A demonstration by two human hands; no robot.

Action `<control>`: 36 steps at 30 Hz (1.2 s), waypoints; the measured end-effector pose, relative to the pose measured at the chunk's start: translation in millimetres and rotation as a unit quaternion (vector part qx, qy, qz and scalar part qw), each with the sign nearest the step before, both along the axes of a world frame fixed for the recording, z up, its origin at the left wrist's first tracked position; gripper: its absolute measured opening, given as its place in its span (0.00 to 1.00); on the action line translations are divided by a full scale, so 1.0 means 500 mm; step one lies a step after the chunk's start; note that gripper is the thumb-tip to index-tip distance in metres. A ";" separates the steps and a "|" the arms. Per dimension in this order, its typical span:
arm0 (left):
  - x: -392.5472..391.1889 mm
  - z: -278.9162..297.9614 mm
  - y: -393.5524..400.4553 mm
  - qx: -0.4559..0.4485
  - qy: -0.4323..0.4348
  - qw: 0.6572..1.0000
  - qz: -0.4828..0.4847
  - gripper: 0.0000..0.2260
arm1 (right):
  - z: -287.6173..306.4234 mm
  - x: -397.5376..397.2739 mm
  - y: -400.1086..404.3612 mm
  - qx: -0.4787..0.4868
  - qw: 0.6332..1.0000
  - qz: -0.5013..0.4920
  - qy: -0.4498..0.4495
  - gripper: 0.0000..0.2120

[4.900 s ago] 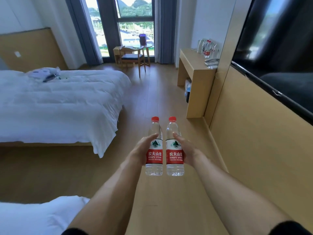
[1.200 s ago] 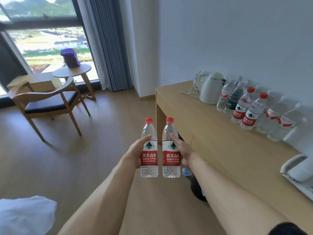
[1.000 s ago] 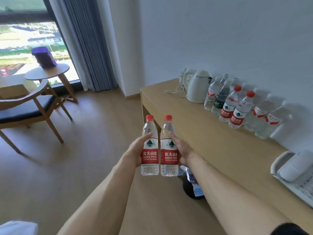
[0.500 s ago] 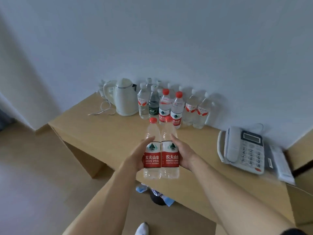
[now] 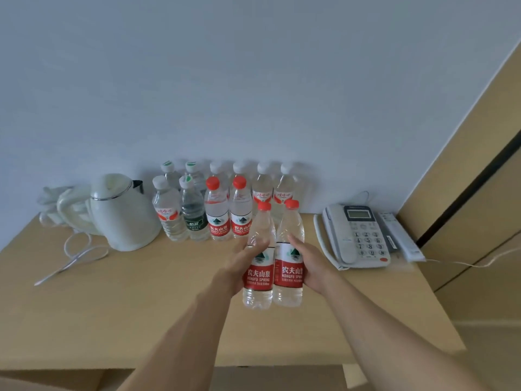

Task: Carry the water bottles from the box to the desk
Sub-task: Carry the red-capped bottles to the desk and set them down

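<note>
Red-capped water bottles [image 5: 272,258] are hanging upright, side by side, above the bench [image 5: 118,300]; the left hand [image 5: 239,266] is gripping one, the right hand [image 5: 311,268] the other. Delivery step, I judge: next, lowering them beside the standing bottle rows [image 5: 217,204].

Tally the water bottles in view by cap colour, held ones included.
Red-capped bottles: 4 (2 standing on the desk, 2 held)
White-capped bottles: 8, all standing
Total: 12
</note>
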State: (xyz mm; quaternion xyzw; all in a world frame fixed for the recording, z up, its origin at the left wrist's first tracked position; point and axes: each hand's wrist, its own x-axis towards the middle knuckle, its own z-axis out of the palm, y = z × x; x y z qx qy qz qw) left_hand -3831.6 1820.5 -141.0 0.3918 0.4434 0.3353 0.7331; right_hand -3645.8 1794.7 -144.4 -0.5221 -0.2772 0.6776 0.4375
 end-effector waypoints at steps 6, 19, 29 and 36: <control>0.015 -0.006 0.019 0.026 0.009 1.000 -0.009 0.21 | -0.016 0.015 0.005 0.037 0.999 -0.035 -0.013 0.30; -0.014 -0.023 0.075 0.138 0.136 0.981 0.024 0.28 | -0.002 0.057 0.069 0.097 0.981 0.052 -0.162 0.31; -0.001 -0.017 0.089 0.172 0.164 0.971 -0.024 0.27 | -0.005 0.090 0.090 0.087 0.977 0.071 -0.181 0.27; -0.009 -0.020 0.088 0.206 0.201 0.956 -0.049 0.27 | -0.020 0.093 0.086 0.088 0.974 0.081 -0.191 0.35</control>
